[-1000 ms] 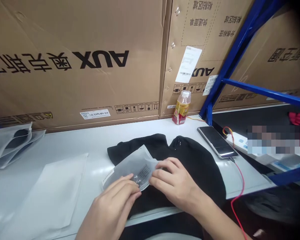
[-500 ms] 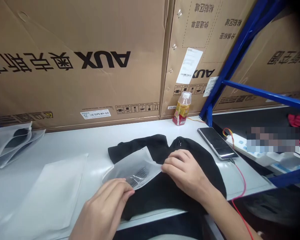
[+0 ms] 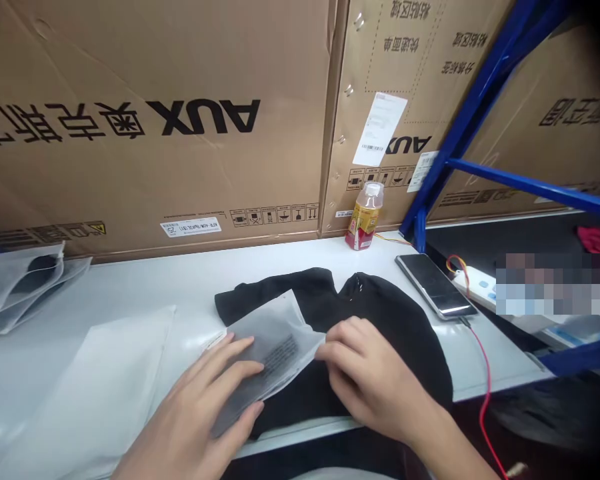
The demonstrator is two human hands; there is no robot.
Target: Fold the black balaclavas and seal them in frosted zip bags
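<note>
A frosted plastic bag with small dark print lies over a black cloth garment on the table. My left hand rests on the bag's left part, its fingers spread and lying flat. At the bag's right corner, my right hand is closed in a pinch on the edge. The garment shows dark through the film. Part of the bag is hidden under my left palm.
Another frosted bag lies flat at left, with more bags behind it. A drink bottle, phone on a red cable, and power strip stand right. Large cartons and a blue frame border the table.
My left hand has gone from pinching the bag's near edge to lying spread on top of it. My right hand keeps its pinch at the right corner, shifted slightly left.
</note>
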